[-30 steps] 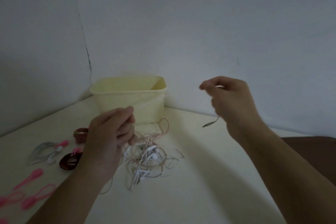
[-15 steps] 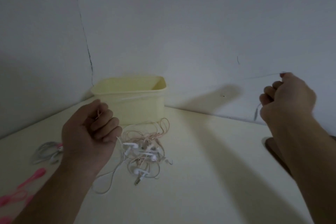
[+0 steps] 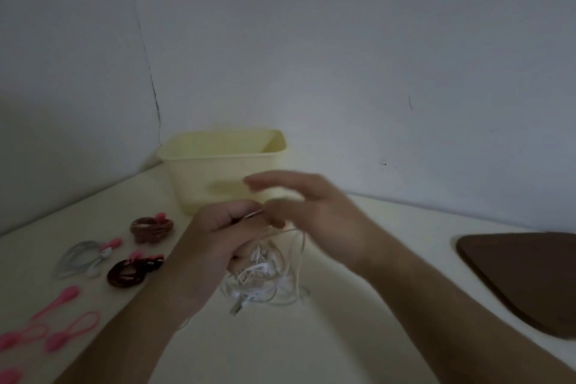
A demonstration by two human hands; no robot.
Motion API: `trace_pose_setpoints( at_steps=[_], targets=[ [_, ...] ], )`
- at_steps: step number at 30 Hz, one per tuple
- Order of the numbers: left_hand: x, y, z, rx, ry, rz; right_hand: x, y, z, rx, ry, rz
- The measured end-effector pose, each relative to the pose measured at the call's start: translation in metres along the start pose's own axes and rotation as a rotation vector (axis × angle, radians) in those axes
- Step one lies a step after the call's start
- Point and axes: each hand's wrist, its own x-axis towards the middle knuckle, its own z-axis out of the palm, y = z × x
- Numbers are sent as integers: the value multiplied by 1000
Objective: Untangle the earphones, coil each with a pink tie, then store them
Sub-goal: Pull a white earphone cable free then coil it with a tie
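Note:
A tangle of white and pinkish earphones (image 3: 261,277) lies on the cream table (image 3: 358,337) in front of a pale yellow tub (image 3: 224,171). My left hand (image 3: 218,234) hovers above the heap with its fingers curled round a thin earphone cable (image 3: 297,259). My right hand (image 3: 314,206), blurred by motion, is right beside the left, its upper fingers stretched out. Its thumb and lower fingers pinch the same cable, which arcs from under it down to the heap. A jack plug (image 3: 237,309) sticks out at the heap's front.
Three coiled earphones with pink ties lie on the left: brown (image 3: 151,229), grey-white (image 3: 82,259) and dark red (image 3: 131,271). Several loose pink ties (image 3: 59,299) lie at the near left edge. A brown mat (image 3: 530,277) lies on the right. Walls stand behind the tub.
My right hand, which had drawn the cable far out to the right, has swung back to meet my left hand. My left hand has shifted right, over the heap.

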Motion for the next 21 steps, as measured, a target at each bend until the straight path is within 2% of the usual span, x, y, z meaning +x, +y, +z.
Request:
trace_pose_setpoints(
  at_steps=[3, 7, 9, 12, 14, 17, 21],
  targets=[
    [-1, -1, 0, 15, 1, -22, 0, -1, 11, -361, -79, -49],
    [1, -1, -5, -3, 88, -32, 0, -3, -9, -386, -95, 50],
    [5, -5, -11, -17, 151, -35, 3, 3, -26, -135, 18, 102],
    [7, -2, -16, -83, 163, -4, 7, 12, -65, 579, 247, 91],
    [9, -1, -19, -162, 204, 0, 6, 20, -89, 860, 419, 85],
    [11, 1, -24, -339, 220, -36, 3, 31, -105, 992, 641, 130],
    [11, 2, -27, -469, 197, -56, 4, 37, -109, 1087, 834, 153]
  ],
)
